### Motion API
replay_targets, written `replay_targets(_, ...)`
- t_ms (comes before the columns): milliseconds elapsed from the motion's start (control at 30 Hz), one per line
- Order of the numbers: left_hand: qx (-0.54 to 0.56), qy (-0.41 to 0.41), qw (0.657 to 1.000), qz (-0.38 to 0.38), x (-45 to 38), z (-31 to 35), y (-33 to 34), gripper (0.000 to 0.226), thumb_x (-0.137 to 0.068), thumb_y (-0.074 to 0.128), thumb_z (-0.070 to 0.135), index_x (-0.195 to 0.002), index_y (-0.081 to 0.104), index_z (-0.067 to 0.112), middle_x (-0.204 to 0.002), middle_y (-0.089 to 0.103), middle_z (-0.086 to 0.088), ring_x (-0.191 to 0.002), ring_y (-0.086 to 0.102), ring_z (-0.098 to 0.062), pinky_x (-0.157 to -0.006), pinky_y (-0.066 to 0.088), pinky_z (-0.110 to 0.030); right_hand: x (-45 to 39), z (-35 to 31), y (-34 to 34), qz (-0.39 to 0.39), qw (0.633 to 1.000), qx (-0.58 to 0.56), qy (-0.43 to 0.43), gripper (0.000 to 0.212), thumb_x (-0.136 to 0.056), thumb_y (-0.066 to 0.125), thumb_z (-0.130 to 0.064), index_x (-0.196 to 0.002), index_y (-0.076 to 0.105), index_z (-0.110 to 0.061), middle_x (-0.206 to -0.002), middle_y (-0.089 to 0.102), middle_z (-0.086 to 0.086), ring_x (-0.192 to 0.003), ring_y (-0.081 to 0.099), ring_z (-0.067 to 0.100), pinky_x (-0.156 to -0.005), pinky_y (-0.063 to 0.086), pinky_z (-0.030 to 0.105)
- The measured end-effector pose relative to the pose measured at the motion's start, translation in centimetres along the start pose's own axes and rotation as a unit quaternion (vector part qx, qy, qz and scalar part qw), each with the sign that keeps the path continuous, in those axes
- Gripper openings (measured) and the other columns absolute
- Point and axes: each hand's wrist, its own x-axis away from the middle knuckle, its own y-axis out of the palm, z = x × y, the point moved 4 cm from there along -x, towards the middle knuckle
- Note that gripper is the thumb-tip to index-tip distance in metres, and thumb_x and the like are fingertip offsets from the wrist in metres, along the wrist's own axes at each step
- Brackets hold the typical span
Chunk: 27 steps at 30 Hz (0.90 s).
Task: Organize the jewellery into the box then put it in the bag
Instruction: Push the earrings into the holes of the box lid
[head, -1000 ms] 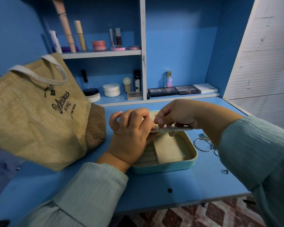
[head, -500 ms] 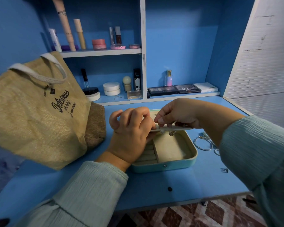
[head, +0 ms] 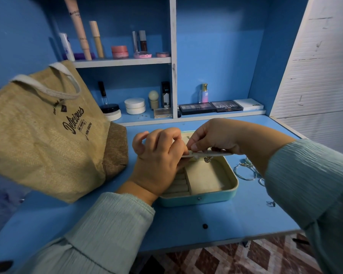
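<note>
Over the open pale-teal jewellery box (head: pixel 216 198) with cream lining, both hands, left (head: pixel 158 161) and right (head: pixel 214 137), pinch a thin cream strip (head: pixel 216 154) dangling a small butterfly pendant (head: pixel 208 159).

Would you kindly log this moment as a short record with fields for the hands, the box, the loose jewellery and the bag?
left hand: grips one end of a pale padded strip over the box
right hand: pinches the same strip from above
butterfly pendant: hangs just under the strip
jewellery box: open, teal outside, cream lining; large compartment shows nothing in it
loose jewellery: hoop earrings and a small ring on the desk, right of the box
bag: jute tote, left of the box
</note>
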Motion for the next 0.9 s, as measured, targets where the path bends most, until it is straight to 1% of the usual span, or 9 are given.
replay_targets(167,0.006,0.005,1.0,-0.004,0.0,-0.1,0.2,0.044,-0.059,0.09,0.023,-0.078,0.05,0.024,-0.102,0.038,0.002,-0.095,0.038,-0.021,-0.093,0.018,-0.037,0.0,-0.3,0.0,0.007,0.999,0.046,-0.003,0.019,-0.083,0.067,-0.015,-0.071,0.071,-0.028,-0.074,0.065,-0.003,-0.069,0.051,0.014,-0.073,0.043,0.03)
replay_targets(233,0.013,0.007,1.0,0.002,0.0,0.0,0.1,0.04,-0.06,0.089,0.024,-0.076,0.052,0.023,-0.102,0.039,0.001,-0.095,0.038,-0.021,-0.094,0.016,-0.035,0.0,-0.3,0.1,0.004,0.998,0.054,-0.009,0.018,-0.084,0.066,-0.015,-0.072,0.071,-0.028,-0.073,0.064,-0.004,-0.068,0.052,0.013,-0.073,0.044,0.029)
replay_targets(300,0.017,0.008,1.0,0.004,0.1,0.0,0.0,0.037,-0.062,0.088,0.026,-0.074,0.053,0.023,-0.101,0.039,0.002,-0.094,0.038,-0.021,-0.091,0.02,-0.037,0.1,-0.3,0.2,-0.004,0.998,0.057,-0.012,0.016,-0.085,0.065,-0.015,-0.075,0.068,-0.027,-0.076,0.065,-0.004,-0.071,0.054,0.013,-0.075,0.046,0.03)
replay_targets(433,0.001,0.009,1.0,-0.001,0.2,0.0,0.2,0.052,-0.061,0.088,0.024,-0.082,0.041,0.025,-0.103,0.038,0.003,-0.095,0.038,-0.02,-0.089,0.023,-0.038,0.4,-1.0,0.0,-0.02,0.994,0.105,-0.02,0.017,-0.089,0.061,-0.015,-0.075,0.063,-0.025,-0.074,0.062,-0.008,-0.068,0.053,0.008,-0.071,0.043,0.024)
replay_targets(533,0.008,0.008,1.0,0.004,0.1,0.0,0.0,0.036,-0.058,0.089,0.02,-0.075,0.058,0.02,-0.102,0.039,0.001,-0.093,0.038,-0.021,-0.091,0.019,-0.037,0.4,-1.9,0.1,-0.045,0.985,0.168,-0.022,0.017,-0.091,0.057,-0.017,-0.077,0.063,-0.025,-0.078,0.061,-0.007,-0.07,0.05,0.009,-0.068,0.042,0.022)
replay_targets(633,0.017,0.012,1.0,0.008,0.1,0.1,-0.2,0.018,-0.072,0.078,0.027,-0.07,0.063,0.016,-0.101,0.039,0.0,-0.092,0.038,-0.021,-0.086,0.024,-0.037,0.4,-2.7,0.3,-0.063,0.97,0.235,-0.014,0.015,-0.094,0.052,-0.018,-0.085,0.064,-0.022,-0.077,0.058,-0.006,-0.067,0.047,0.009,-0.064,0.041,0.021)
replay_targets(700,0.023,0.014,1.0,0.012,0.2,0.0,-0.2,0.018,-0.077,0.071,0.029,-0.076,0.055,0.02,-0.101,0.038,0.002,-0.092,0.038,-0.021,-0.086,0.025,-0.038,0.4,-3.0,0.4,-0.067,0.962,0.264,-0.014,0.015,-0.094,0.05,-0.017,-0.089,0.064,-0.02,-0.076,0.057,-0.005,-0.068,0.047,0.013,-0.064,0.04,0.023)
replay_targets(800,0.006,0.011,1.0,0.022,0.2,0.0,-0.2,0.045,-0.067,0.081,0.024,-0.081,0.038,0.023,-0.101,0.038,0.004,-0.092,0.038,-0.02,-0.086,0.025,-0.039,0.4,-3.3,0.5,-0.058,0.957,0.284,-0.022,0.016,-0.093,0.051,-0.015,-0.089,0.066,-0.02,-0.075,0.057,-0.006,-0.07,0.048,0.015,-0.063,0.041,0.023)
replay_targets(900,0.004,0.011,1.0,0.023,0.1,0.1,-0.2,0.045,-0.069,0.079,0.028,-0.081,0.037,0.022,-0.102,0.038,0.003,-0.093,0.038,-0.02,-0.086,0.024,-0.038,0.5,-3.4,0.4,-0.034,0.959,0.278,-0.036,0.016,-0.091,0.053,-0.013,-0.084,0.066,-0.021,-0.072,0.057,-0.007,-0.069,0.048,0.012,-0.062,0.04,0.021)
